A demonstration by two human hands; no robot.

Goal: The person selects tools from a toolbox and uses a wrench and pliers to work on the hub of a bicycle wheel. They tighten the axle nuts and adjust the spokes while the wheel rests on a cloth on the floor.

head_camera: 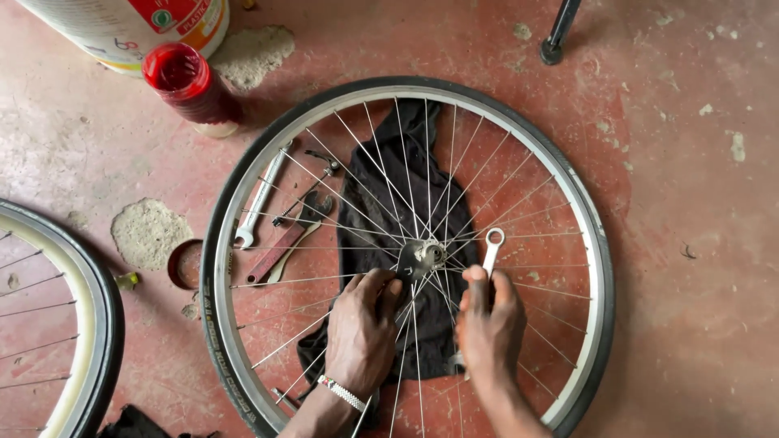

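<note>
A bicycle wheel (pixel 243 174) with a black tyre and silver rim lies flat on the red floor. Its metal hub (pixel 423 258) sits above a black rag (pixel 406 195) spread under the spokes. My left hand (pixel 363 332), with a beaded band at the wrist, rests on the spokes just left of the hub, fingers touching it. My right hand (pixel 489 324) grips a silver ring spanner (pixel 492 247) whose ring end points up, right of the hub.
Inside the rim at left lie a silver spanner (pixel 261 199), a skewer (pixel 304 193) and a reddish flat tool (pixel 280 250). A red jar (pixel 191 85) and white bucket (pixel 130 28) stand top left. A second wheel (pixel 93 316) lies at left. A black stand foot (pixel 556 40) is up top.
</note>
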